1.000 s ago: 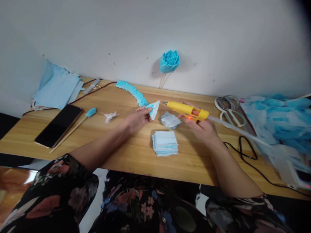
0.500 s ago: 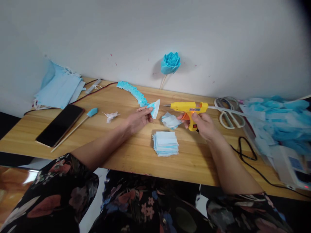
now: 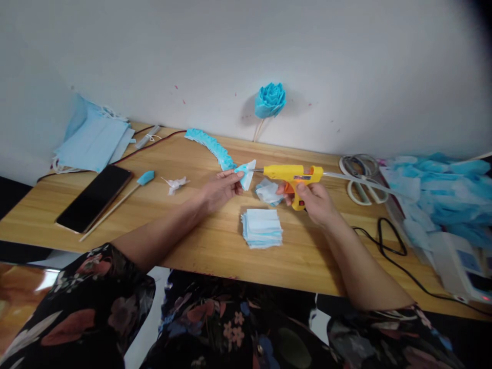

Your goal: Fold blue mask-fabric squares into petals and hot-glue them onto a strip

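Note:
Pinched in my left hand [image 3: 226, 187] is a folded blue-and-white fabric piece [image 3: 246, 175]. My right hand [image 3: 312, 201] grips a yellow hot glue gun [image 3: 283, 172], a clear glue stick [image 3: 361, 182] jutting from its back. The gun's metal nozzle meets the edge of the fabric piece; whether glue is coming out cannot be made out. Behind my left hand curves a row of overlapping blue folded pieces [image 3: 210, 145]. Below the gun lie a loose bunch of fabric squares [image 3: 269, 191] and a neat stack of squares [image 3: 262, 228].
A blue fabric flower [image 3: 270, 100] on a stick stands by the wall. To the left are face masks [image 3: 94, 136], a phone [image 3: 95, 198], a blue-tipped stick [image 3: 111, 211] and a white scrap [image 3: 177, 184]. Scissors [image 3: 367, 192], a bin of blue pieces [image 3: 453, 195] and a black cable [image 3: 407, 269] lie right.
My right hand has brought the glue gun left, so its nozzle now meets the folded piece. The piece in my left hand has tilted slightly.

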A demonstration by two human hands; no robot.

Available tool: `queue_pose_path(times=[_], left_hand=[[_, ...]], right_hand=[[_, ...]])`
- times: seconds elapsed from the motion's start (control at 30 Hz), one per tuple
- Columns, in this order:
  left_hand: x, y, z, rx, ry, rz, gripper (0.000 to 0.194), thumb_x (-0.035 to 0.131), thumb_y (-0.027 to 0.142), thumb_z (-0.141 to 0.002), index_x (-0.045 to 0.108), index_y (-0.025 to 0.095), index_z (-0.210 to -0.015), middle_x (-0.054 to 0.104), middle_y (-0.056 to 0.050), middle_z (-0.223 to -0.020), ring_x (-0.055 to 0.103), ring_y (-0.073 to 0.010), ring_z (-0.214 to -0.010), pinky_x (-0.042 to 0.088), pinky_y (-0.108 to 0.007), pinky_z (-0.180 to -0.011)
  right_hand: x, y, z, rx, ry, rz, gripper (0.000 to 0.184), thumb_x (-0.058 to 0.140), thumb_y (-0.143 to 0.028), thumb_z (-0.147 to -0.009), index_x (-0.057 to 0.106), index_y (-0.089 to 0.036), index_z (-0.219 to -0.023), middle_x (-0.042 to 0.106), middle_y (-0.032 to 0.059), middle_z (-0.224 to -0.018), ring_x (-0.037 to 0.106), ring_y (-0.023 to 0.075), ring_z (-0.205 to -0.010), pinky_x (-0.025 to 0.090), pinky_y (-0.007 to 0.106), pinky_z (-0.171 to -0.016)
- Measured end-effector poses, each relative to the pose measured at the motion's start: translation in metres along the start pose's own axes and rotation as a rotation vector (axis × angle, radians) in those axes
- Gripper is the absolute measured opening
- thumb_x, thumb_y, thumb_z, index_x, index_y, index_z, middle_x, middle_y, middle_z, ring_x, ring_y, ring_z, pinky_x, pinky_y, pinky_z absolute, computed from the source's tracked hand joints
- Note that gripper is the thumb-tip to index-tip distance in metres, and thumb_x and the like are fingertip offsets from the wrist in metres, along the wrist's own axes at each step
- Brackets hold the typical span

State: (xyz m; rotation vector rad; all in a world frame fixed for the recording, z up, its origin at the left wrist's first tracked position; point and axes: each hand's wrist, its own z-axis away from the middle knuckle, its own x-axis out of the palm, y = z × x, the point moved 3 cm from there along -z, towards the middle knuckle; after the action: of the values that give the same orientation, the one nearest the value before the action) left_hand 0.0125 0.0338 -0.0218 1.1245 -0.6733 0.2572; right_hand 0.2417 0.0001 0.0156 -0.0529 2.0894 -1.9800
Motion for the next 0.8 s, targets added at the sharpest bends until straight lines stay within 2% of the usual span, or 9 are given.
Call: queue_pose_path(times=[0.23,0.47,0.8], left_hand=[[0.000,0.000,0.000,0.004,0.003,-0.009,0.029,0.085,0.033,-0.082,0.066,0.014,-0.070,0.064,-0.001,-0.066,0.057,-0.0117,-0.063,0.041,-0.026,-0.062],[0.000,0.000,0.002,0.013,0.018,-0.032,0.027,0.079,0.024,-0.086,0.065,0.014,-0.066,0.061,-0.002,-0.062,0.055,-0.0115,-0.061,0.040,-0.027,-0.063],[0.002,0.000,0.003,0.022,0.004,-0.037,0.023,0.079,0.022,-0.086,0.068,0.013,-0.067,0.062,-0.002,-0.064,0.054,-0.0116,-0.062,0.040,-0.027,-0.064]], right_hand=[[-0.002,0.001,0.001,-0.033,0.008,0.031,0.058,0.064,-0.079,-0.081,0.071,-0.022,-0.078,0.073,0.0080,-0.084,0.059,0.0156,-0.061,0.050,0.031,-0.056],[0.002,-0.004,0.000,-0.022,0.006,0.098,0.060,0.064,-0.083,-0.078,0.067,-0.024,-0.075,0.071,0.0072,-0.080,0.056,0.0168,-0.062,0.049,0.032,-0.058],[-0.007,0.013,0.001,-0.040,0.005,0.284,0.060,0.055,-0.078,-0.088,0.067,-0.021,-0.072,0.065,0.0040,-0.071,0.055,0.0152,-0.061,0.045,0.030,-0.060]])
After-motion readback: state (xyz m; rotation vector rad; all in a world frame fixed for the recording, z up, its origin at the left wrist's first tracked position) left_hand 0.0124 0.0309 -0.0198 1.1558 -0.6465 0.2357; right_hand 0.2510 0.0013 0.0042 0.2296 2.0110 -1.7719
